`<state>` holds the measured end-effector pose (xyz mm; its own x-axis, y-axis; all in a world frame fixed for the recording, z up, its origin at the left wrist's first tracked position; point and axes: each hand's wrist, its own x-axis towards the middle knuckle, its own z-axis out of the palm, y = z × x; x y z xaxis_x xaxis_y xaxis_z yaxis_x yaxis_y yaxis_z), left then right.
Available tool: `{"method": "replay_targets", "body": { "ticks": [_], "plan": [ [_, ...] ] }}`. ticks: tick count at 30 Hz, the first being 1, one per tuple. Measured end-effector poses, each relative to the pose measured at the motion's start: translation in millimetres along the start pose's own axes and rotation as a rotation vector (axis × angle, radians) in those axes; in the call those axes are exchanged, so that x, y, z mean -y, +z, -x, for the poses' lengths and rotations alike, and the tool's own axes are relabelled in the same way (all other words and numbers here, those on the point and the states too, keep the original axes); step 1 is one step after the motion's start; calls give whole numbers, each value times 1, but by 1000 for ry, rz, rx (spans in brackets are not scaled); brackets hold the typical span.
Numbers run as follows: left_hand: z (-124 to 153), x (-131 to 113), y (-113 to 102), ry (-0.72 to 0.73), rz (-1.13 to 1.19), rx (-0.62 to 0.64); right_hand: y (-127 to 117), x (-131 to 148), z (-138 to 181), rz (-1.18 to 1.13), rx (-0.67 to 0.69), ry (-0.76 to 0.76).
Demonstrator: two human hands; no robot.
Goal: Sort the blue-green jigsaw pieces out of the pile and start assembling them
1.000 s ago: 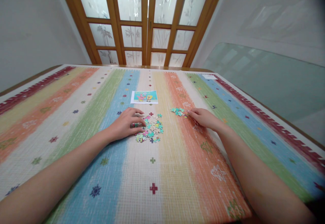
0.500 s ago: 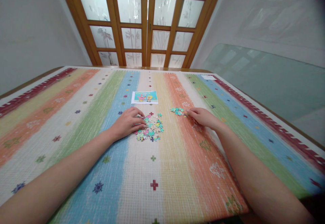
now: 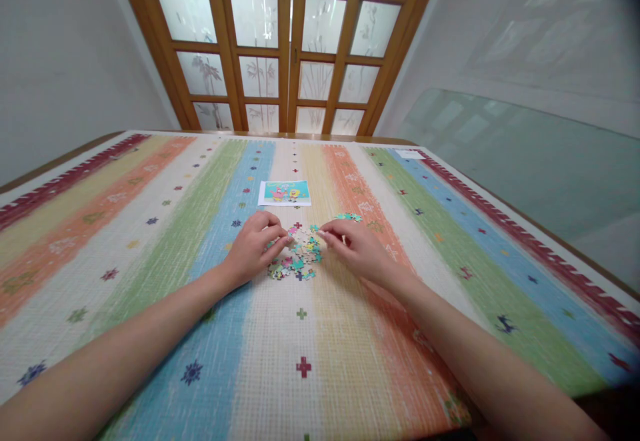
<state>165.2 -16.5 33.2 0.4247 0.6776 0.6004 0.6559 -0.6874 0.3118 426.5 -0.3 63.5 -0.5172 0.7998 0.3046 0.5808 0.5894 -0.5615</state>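
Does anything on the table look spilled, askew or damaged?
Nothing stands out. The loose puzzle pieces sit in a jumbled heap by the left hand, with another cluster partly hidden behind the right hand; the picture card lies flat. Single pieces are too small to check for damage.

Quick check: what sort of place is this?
Likely a room in a home, perhaps for dining: a striped tablecloth, wooden doors with patterned glass panes, and loose jigsaw pieces.
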Motion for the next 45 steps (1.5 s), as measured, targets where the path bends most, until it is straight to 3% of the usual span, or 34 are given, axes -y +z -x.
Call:
{"method": "replay_targets", "body": {
  "ticks": [5,14,18,21,24,28,35,41,45],
  "plan": [
    [0,-15,1,11,84,-7,24,24,5,-135,40,-66],
    [4,-12,1,6,70,46,30,21,5,-190,-21,-48],
    [5,-4,-1,-17,76,26,12,-6,2,-12,-112,-103],
    [5,3,-3,-77,90,-1,-14,-38,2,259,-149,-111],
    [5,7,-4,-105,107,-31,-39,-70,3,600,-99,-80],
    [6,7,-3,-72,109,-16,-55,-94,5,822,6,0],
    [7,7,-3,-86,100,0,-61,-97,7,743,197,45],
    [7,7,-3,-91,85,-11,-69,-91,9,688,27,172],
    [7,13,-3,-158,68,-52,-60,-84,8,674,-42,130]
  ]
}}
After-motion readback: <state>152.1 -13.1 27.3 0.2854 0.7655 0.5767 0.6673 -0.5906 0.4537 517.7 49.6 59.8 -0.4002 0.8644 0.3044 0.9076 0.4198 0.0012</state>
